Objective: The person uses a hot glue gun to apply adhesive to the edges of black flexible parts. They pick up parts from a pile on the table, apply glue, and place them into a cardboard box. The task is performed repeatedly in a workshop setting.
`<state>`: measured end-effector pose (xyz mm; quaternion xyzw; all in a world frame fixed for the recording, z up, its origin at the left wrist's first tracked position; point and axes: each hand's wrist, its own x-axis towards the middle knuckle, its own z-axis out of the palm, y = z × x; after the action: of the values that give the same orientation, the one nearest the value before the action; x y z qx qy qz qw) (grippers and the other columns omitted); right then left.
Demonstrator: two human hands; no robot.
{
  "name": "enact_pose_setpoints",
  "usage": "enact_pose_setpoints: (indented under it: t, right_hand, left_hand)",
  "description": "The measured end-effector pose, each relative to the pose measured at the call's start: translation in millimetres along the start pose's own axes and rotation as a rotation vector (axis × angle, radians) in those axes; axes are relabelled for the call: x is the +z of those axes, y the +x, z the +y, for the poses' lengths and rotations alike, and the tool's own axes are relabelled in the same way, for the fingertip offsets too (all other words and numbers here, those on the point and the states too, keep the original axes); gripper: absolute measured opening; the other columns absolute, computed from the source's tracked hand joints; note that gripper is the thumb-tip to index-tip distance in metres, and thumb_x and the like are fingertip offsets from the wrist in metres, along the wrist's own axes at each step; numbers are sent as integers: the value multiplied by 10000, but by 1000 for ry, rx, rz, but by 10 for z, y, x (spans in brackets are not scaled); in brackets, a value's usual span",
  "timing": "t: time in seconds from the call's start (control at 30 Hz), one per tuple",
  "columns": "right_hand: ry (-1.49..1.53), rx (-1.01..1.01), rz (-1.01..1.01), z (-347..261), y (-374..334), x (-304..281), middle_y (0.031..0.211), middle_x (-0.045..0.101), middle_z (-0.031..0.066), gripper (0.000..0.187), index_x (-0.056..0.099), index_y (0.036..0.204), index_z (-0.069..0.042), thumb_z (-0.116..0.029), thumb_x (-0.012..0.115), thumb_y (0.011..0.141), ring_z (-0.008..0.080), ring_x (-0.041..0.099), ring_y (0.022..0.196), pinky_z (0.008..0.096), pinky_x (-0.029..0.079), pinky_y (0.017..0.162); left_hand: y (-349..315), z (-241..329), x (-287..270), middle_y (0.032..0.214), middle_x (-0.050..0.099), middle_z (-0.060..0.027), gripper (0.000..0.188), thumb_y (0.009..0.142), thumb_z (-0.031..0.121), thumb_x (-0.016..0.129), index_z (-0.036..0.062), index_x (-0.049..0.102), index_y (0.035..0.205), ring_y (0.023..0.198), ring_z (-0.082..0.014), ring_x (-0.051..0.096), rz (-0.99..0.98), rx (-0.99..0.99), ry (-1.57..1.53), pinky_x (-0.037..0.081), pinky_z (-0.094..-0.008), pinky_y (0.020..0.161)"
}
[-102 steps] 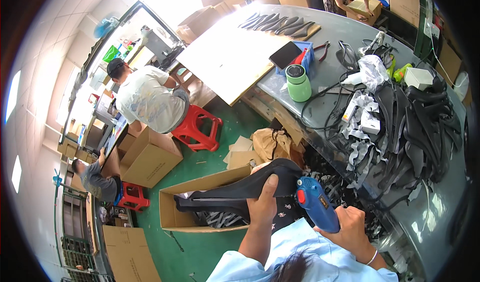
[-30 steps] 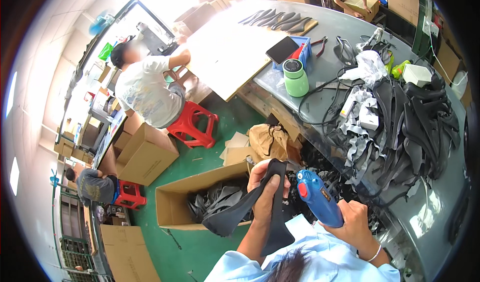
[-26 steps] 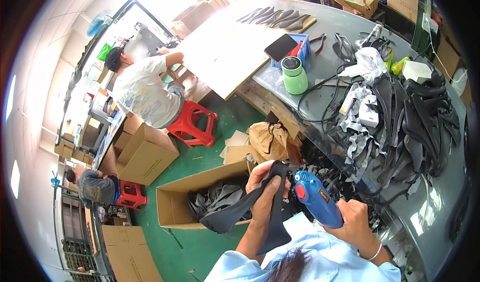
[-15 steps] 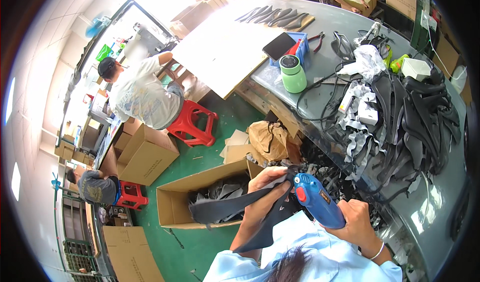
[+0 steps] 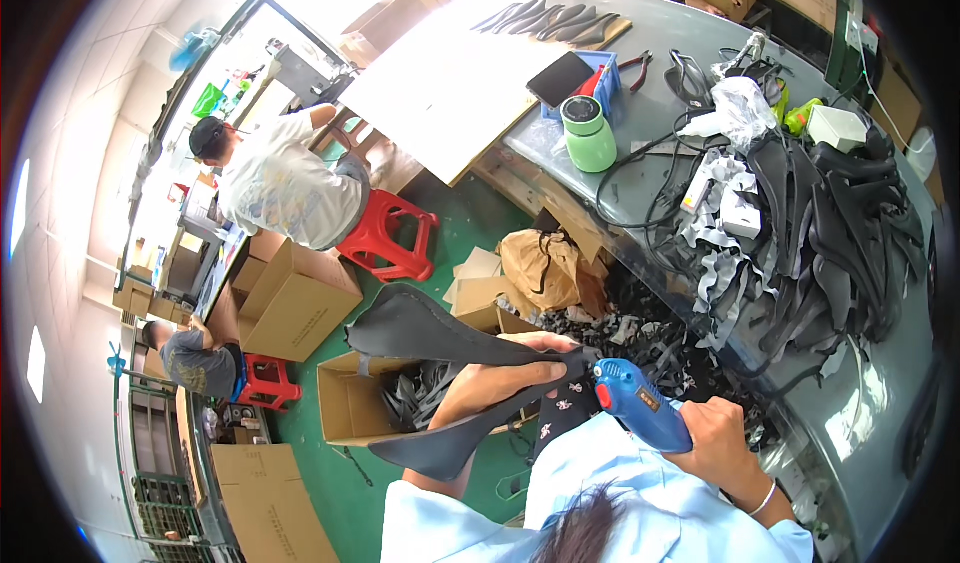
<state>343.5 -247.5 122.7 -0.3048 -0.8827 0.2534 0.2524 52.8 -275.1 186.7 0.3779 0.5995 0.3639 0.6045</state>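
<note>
At lower centre, a cardboard box [image 5: 343, 403] holds dark pieces [image 5: 415, 399], partly hidden behind the black piece [image 5: 425, 328] I hold; the blue bin [image 5: 607, 87] at upper centre holds a red thing [image 5: 589, 86] beside a phone [image 5: 558, 80]. My left hand [image 5: 505, 378] grips the black piece's narrow end, its wings spreading leftward; my right hand [image 5: 715, 438] wraps the blue tool [image 5: 645, 411], its tip beside that end, perhaps touching.

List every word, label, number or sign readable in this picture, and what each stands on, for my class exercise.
None is legible enough to quote.
Blue power tool in the right hand: dark label, marks too small to read.
Carton at left centre: faint side print, too small to read.
Carton at lower left: faint print, too small to read.
Grey shirt: back print, too blurred to read.
</note>
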Motion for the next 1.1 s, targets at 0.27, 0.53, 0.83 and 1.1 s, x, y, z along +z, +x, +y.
enact_pose_setpoints:
  t: [0.27,0.53,0.83,1.1]
  right_hand:
    - [-2,-40,-35,-29,-21,38,539,510,77,323,468,641,-66,-203,751,565,262,522,467,360,376,482]
    - [39,-50,-43,-95,22,38,529,505,73,298,472,625,-68,-202,735,584,254,532,466,353,384,483]
    - [97,-12,-8,-182,89,170,534,506,65,308,493,660,-77,-222,752,578,255,538,478,360,406,495]
    - [52,53,11,-120,135,156,537,526,81,303,509,669,-68,-218,756,578,276,539,479,368,416,512]
  left_hand:
    - [33,105,-12,956,656,-55,304,789,37,642,-5,608,1088,774,-105,591,-153,-36,253,482,-237,686]
    - [127,-145,52,1126,632,-107,340,805,-5,615,-4,577,1143,962,-156,595,-189,83,202,469,-269,858]
    - [141,-34,224,1021,657,-104,309,800,71,629,-13,617,1097,892,-151,602,-130,206,336,476,-274,813]
    - [94,-43,124,1049,542,-123,298,826,86,574,9,505,1105,955,-185,529,404,945,-422,442,-316,865]
